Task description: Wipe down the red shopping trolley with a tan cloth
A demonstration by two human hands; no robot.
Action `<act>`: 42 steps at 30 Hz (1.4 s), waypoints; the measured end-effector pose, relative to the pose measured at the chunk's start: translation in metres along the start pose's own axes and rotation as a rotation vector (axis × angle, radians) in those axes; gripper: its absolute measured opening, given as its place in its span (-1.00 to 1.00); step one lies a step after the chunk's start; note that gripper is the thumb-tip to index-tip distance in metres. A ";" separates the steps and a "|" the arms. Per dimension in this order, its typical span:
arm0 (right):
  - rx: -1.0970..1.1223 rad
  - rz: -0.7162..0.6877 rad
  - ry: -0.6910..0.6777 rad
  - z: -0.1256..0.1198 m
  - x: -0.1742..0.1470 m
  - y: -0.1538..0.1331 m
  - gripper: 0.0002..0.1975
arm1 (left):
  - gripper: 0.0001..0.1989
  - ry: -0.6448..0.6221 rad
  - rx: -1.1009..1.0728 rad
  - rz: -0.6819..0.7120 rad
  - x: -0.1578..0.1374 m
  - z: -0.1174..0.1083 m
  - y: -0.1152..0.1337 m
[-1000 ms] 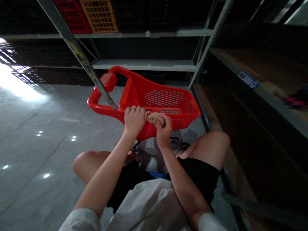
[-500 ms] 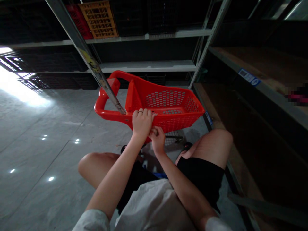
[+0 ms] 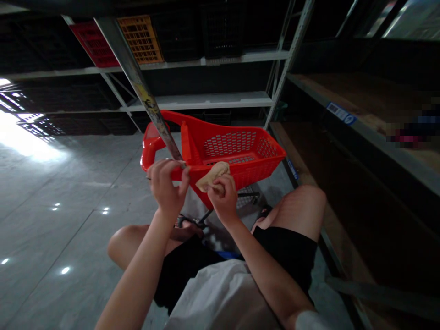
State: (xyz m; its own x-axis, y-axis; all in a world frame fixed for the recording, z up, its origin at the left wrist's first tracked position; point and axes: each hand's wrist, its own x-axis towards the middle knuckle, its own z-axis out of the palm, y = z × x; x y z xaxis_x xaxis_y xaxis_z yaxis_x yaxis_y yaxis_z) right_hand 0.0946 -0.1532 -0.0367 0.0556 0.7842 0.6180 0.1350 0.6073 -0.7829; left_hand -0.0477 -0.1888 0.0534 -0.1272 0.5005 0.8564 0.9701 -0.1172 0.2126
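Observation:
A red plastic shopping cart (image 3: 240, 172) with perforated sides stands in front of my knees. My right hand (image 3: 225, 197) is closed on a crumpled beige cloth (image 3: 213, 178), held beside the cart's near side. My left hand (image 3: 168, 188) is raised by the cart's near rim, close to the handle end. Its fingers are curved, with a gap between thumb and fingers, and nothing shows in it. Whether it touches the rim is unclear. A worn metal pole (image 3: 146, 94) slants down to the rim near my left fingertips.
Behind the cart, metal shelving (image 3: 213, 100) holds dark crates, a red crate (image 3: 96, 43) and a yellow crate (image 3: 140, 39). Wooden-topped shelves (image 3: 343, 87) with blue labels run along my right. Grey floor (image 3: 75, 183) extends to the left.
My left hand has come off the near rim and moved left, away from my right hand. The beige cloth now shows spread out in my right hand. The view has shifted slightly.

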 end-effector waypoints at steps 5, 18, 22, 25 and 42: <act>0.026 -0.079 -0.193 0.025 0.024 -0.037 -0.56 | -0.71 -0.082 0.075 -0.119 0.024 -0.008 -0.012; -0.384 -0.034 0.109 -0.066 0.075 0.103 -0.63 | -0.63 -0.165 0.359 0.100 0.023 0.010 -0.014; -0.259 -0.111 0.011 -0.042 0.074 0.066 -0.60 | -0.63 -0.129 0.367 0.088 0.024 0.022 -0.005; -0.200 -0.126 -0.162 -0.008 0.072 0.006 -0.62 | -0.63 -0.095 0.374 0.109 0.024 0.025 -0.003; -0.031 -0.203 -0.316 0.009 0.074 -0.012 -0.61 | -0.71 -0.131 0.283 0.148 0.019 0.018 0.002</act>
State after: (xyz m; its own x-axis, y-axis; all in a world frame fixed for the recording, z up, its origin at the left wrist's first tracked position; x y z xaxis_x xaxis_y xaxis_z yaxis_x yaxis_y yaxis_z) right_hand 0.0879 -0.1012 0.0182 -0.2824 0.6514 0.7042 0.1422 0.7544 -0.6408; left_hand -0.0447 -0.1639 0.0621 0.0288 0.6039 0.7965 0.9973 0.0369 -0.0640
